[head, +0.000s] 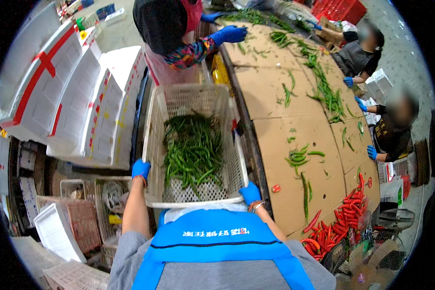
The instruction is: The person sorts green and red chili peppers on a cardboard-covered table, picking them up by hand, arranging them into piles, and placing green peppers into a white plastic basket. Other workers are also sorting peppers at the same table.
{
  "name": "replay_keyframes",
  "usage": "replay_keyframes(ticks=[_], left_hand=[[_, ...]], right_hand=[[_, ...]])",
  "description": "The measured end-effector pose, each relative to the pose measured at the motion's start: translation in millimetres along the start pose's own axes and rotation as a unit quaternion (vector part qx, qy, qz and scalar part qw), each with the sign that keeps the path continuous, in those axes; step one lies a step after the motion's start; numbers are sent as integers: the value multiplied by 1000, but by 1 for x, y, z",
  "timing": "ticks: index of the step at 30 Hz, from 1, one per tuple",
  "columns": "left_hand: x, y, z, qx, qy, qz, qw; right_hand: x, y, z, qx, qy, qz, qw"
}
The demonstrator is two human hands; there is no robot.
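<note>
Right in front of my body is a white plastic crate [150, 145] with lattice walls and floor. Green chili peppers [194, 152] lie heaped over the middle of its floor. My left hand [141, 169], in a blue glove, grips the crate's left side near the close corner. At the right close corner, my gloved right hand [250, 194] holds the rim. The fingers of both hands are partly hidden by the crate. Beside it on the right runs a cardboard-covered table [275, 137] with a few loose green chilies [298, 156].
White foam boxes [72, 98] stand stacked at left, with plastic crates [83, 221] below them. A person [166, 29] with blue gloves stands just ahead. Two people [391, 127] are across the table. Red chilies [342, 221] are piled near a fan [366, 261].
</note>
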State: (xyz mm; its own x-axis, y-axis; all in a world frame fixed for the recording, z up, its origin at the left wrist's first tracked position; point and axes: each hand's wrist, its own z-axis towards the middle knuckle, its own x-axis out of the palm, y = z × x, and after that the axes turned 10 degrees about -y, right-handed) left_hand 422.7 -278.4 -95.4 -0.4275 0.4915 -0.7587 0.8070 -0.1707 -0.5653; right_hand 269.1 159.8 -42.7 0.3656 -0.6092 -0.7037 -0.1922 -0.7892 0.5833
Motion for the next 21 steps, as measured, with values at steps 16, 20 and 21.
replay_keyframes(ticks=[16, 20, 21], left_hand=[[-3, -5, -6, -40, -17, 38, 998], [6, 29, 6, -40, -24, 35, 998], [7, 29, 10, -41, -25, 43, 998]], right_hand=[[2, 4, 6, 13, 17, 40, 999], [-11, 23, -4, 11, 31, 19, 999], [-11, 24, -2, 6, 29, 23, 999]])
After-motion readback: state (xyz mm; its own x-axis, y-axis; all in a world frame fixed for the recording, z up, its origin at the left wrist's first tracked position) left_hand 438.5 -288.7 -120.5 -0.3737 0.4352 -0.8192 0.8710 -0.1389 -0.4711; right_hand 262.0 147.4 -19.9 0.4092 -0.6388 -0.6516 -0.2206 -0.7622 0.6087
